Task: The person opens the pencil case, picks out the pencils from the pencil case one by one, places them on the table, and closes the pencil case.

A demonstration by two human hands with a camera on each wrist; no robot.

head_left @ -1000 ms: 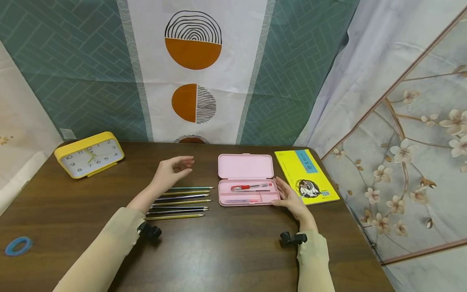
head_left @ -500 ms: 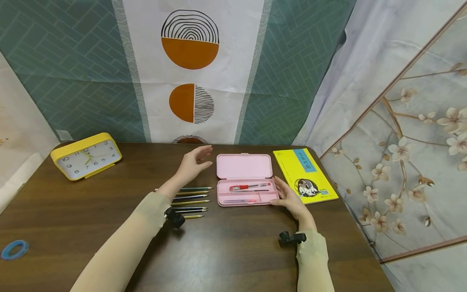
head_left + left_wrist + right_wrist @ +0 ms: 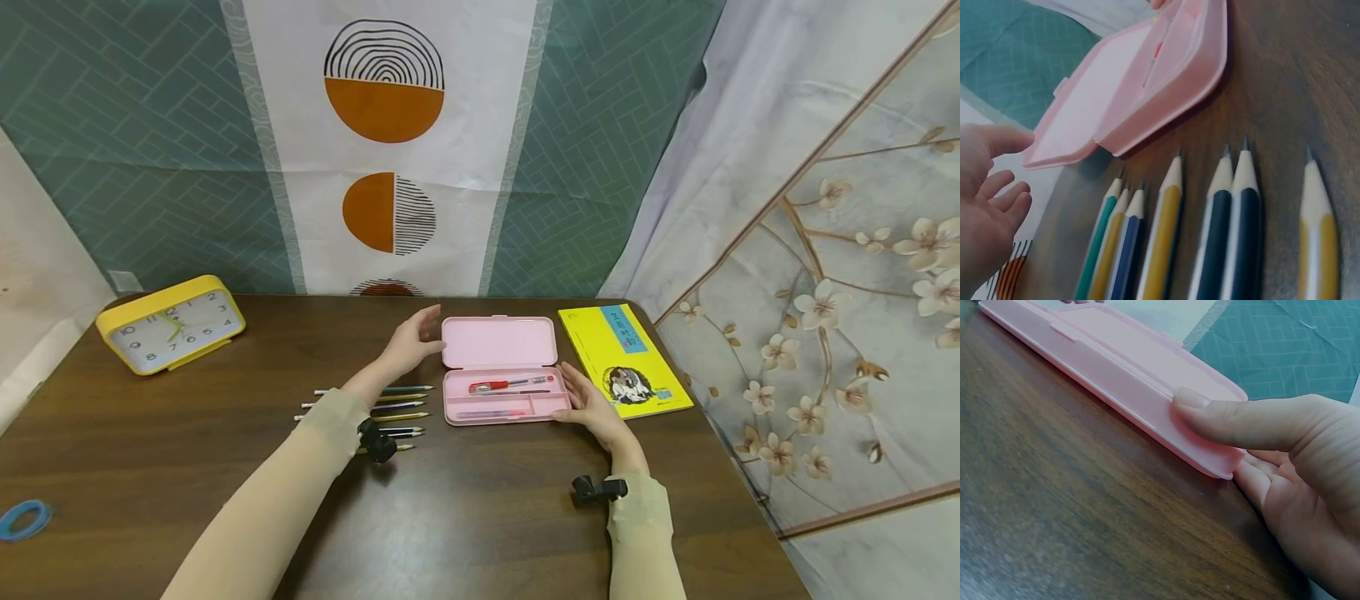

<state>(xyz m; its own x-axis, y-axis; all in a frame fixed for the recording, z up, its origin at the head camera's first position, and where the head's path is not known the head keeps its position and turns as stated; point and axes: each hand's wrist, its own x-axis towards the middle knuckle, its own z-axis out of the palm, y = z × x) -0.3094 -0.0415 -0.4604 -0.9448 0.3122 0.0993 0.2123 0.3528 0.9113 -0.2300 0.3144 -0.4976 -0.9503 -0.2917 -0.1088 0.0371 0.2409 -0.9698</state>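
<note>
A pink pencil case (image 3: 498, 340) lies with its lid folded back on the brown table. Inside its tray are a red pen (image 3: 489, 386), a thin dark stick (image 3: 517, 392) and a pale, reddish-tipped pen (image 3: 491, 414). My right hand (image 3: 597, 412) holds the case's right end, thumb (image 3: 1210, 415) on the front wall and fingers around the corner. At the lid's left edge is my left hand (image 3: 408, 343), fingers loosely bent, nothing in its grasp. Several sharpened pencils (image 3: 1163, 231) lie side by side under the left forearm, points toward the case; the sleeve hides their middles.
A yellow book (image 3: 626, 360) lies just right of the case. At the back left stands a yellow alarm clock (image 3: 172, 325). A blue ring (image 3: 25, 521), like a tape roll, lies by the left edge. Hanging cloth (image 3: 600, 167) borders the table's back.
My left hand has moved right, from above the pencils to the lid's left edge. The right hand stays on the case. The view has shifted slightly.
</note>
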